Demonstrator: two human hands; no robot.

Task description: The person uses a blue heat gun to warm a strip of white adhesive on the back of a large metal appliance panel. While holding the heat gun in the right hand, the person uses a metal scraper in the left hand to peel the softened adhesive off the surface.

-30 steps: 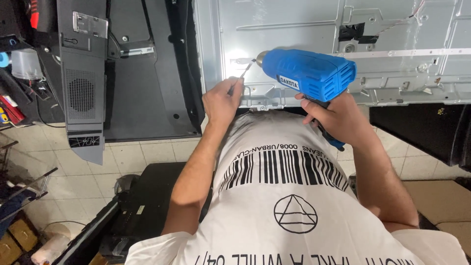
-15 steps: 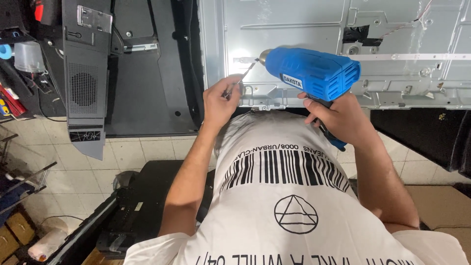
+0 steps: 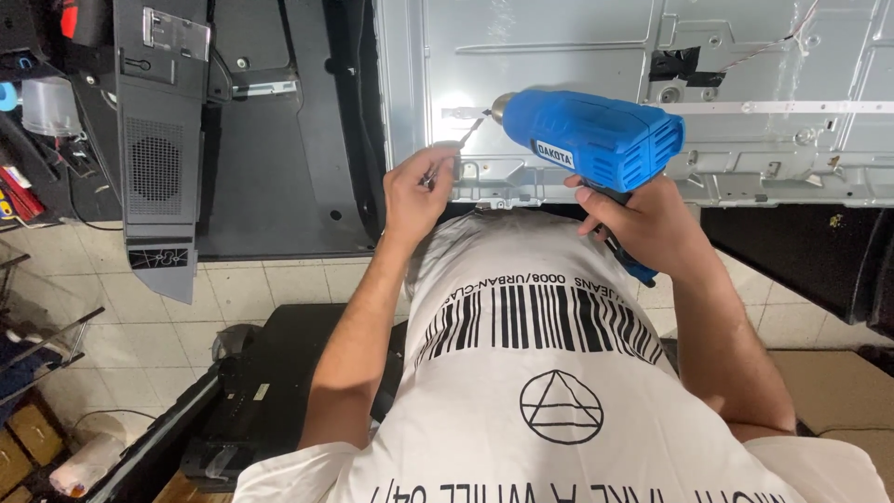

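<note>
While right hand (image 3: 643, 228) clenches the blue heat gun (image 3: 596, 140) aimed at the grey metal panel (image 3: 559, 56), left hand (image 3: 419, 191) pinches a thin metal tool (image 3: 470, 129) at the nozzle; strip (image 3: 782, 107) looks still attached, so early.

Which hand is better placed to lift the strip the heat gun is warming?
Left, probably. The left hand pinches a thin tool whose tip already sits at the strip on the metal panel. The right hand is occupied gripping the blue heat gun.
</note>
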